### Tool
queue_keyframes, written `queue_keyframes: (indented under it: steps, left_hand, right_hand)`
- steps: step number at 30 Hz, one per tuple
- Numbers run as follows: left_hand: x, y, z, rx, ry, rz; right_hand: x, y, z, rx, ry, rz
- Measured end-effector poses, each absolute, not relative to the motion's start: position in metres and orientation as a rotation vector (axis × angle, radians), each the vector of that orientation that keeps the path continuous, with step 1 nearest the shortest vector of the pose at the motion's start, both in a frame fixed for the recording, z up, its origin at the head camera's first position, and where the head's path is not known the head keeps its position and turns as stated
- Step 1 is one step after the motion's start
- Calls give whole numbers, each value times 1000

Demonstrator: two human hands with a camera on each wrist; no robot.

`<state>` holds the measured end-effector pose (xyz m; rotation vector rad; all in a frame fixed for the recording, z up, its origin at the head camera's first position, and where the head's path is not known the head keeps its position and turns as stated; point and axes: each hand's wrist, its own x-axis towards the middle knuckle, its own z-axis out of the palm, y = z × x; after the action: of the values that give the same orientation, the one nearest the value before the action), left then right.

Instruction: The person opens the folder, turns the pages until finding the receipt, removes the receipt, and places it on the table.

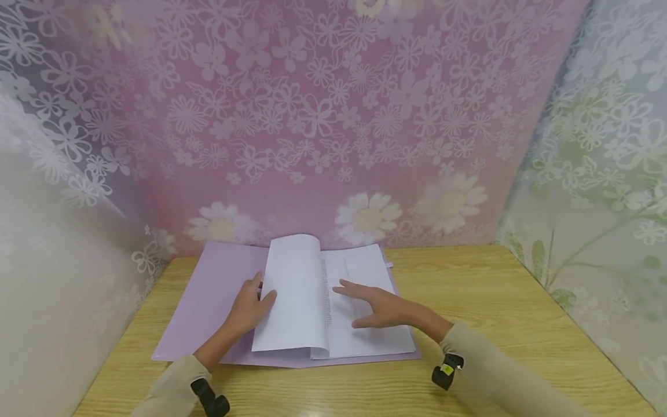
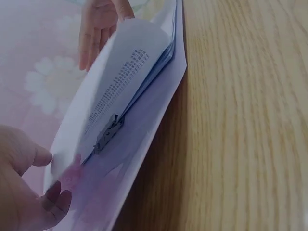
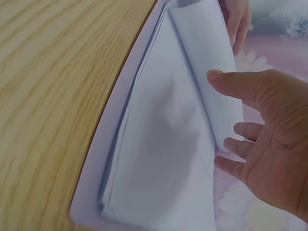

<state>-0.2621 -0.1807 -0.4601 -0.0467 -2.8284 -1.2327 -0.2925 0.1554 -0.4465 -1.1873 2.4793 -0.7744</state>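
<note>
A lilac folder [image 1: 213, 289] lies spread on the table with a stack of white paper [image 1: 370, 341] on its right side. One turned-over page [image 1: 292, 295] curves up and leans to the left. My left hand [image 1: 247, 310] has this page's left edge between thumb and fingers, the thumb on top. Over the right part of the stack hovers my right hand [image 1: 385, 307], fingers spread and holding nothing. In the left wrist view, a metal clip mechanism [image 2: 109, 134] sits at the folder's spine, below lines of print on the page.
The folder rests on a wood-grain table [image 1: 469, 301], near its back edge. Behind rises a pink flowered backdrop [image 1: 333, 127], with patterned side panels left and right. Wrist cameras are strapped over both sleeves [image 1: 495, 359].
</note>
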Motion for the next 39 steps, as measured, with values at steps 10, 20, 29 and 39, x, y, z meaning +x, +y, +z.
queue_keyframes:
  steps: [10,20,29,39]
  left_hand:
    - [-263,-186,-472,-209,-2836,-773]
    - [-262,-193,-483,-309,-2816,-312]
    - [-258,-200,-485,-494,-2824,-322]
    - [-259,-207,-487,-505,-3074,-409]
  right_hand:
    - [-302,191,-461,-1096,2615,-636]
    - [-311,214,-468,-999,2704,-543]
    - [-316,226,-473,-950,2737,-500]
    - [-323,233,-484,-864,2757,-498]
